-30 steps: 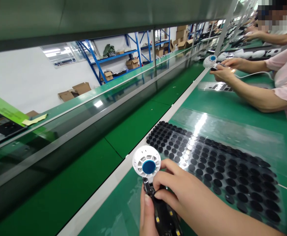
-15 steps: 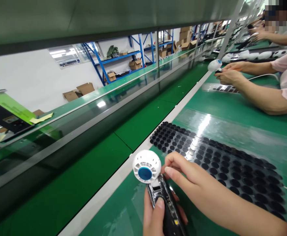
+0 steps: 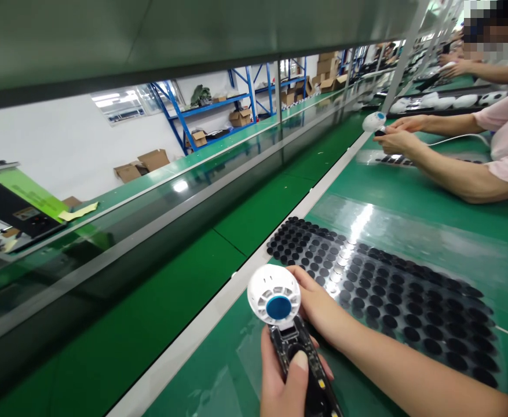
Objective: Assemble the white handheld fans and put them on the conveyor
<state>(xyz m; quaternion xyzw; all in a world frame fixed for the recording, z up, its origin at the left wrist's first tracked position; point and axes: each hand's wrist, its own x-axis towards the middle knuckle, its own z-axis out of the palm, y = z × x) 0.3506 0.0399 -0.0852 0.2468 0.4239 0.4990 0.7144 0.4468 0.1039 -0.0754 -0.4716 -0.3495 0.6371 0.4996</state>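
Note:
My left hand (image 3: pixel 282 379) grips the black handle (image 3: pixel 299 359) of a small hand-held fan, thumb pressed on its front. The fan's round white head (image 3: pixel 273 293) with a blue centre cap points up toward the belt. My right hand (image 3: pixel 318 301) cups the right side of that white head from behind, fingers curled around it. Just right of both hands lies a clear sheet covered with several round black pads (image 3: pixel 393 295).
A green conveyor belt (image 3: pixel 149 301) runs along the left, bordered by a white rail (image 3: pixel 219 307). Farther along the bench (image 3: pixel 410 191), another person's hands (image 3: pixel 399 136) hold a similar white fan (image 3: pixel 373 120). Blue shelving with cardboard boxes (image 3: pixel 231 113) stands beyond.
My right hand left the handle, lifted, then settled against the fan's white head. My left thumb slid up onto the front of the handle, and the fan shifted slightly right.

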